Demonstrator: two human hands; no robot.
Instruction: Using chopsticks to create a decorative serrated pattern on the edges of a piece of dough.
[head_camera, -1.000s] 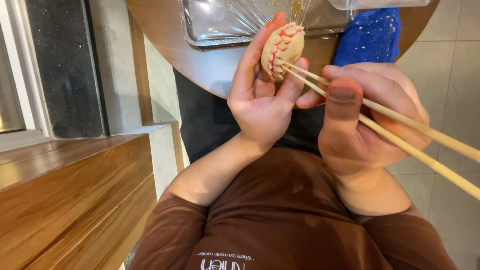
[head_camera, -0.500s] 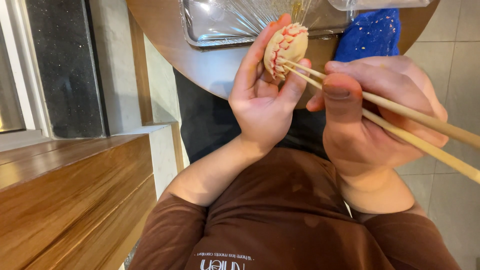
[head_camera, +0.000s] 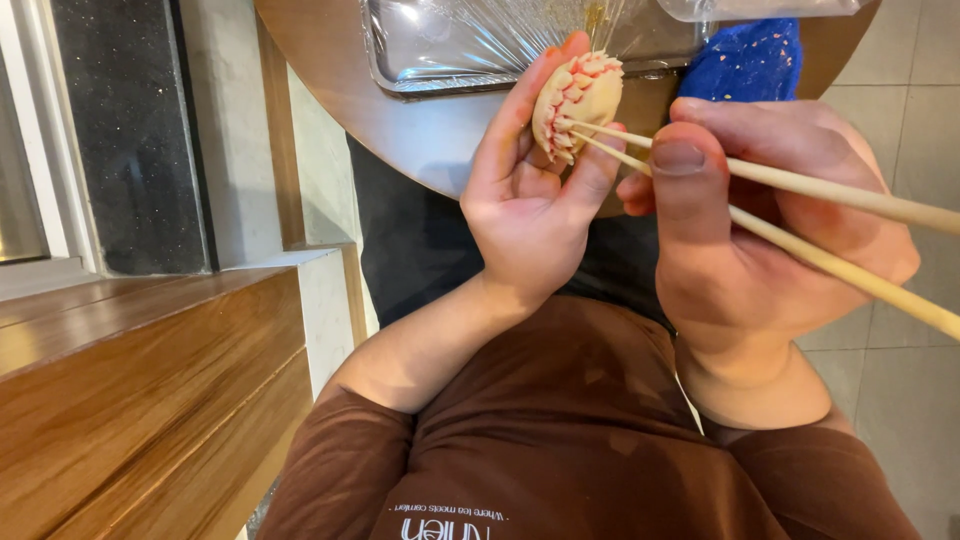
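My left hand holds a round, pale dumpling with a pleated, reddish-filled edge between its fingertips and thumb, just over the near rim of a round wooden table. My right hand grips a pair of light wooden chopsticks, and their tips touch the dumpling's pleated edge. Both hands are close together above my lap, and my brown sleeves show below.
A clear plastic tray covered with film sits on the table behind the dumpling. A blue cloth lies at its right. A wooden bench runs along the left, beside a dark stone wall panel. Pale floor tiles show at the right.
Both hands have risen slightly toward the tray with the dumpling. The chopstick tips stay at the pleated edge.
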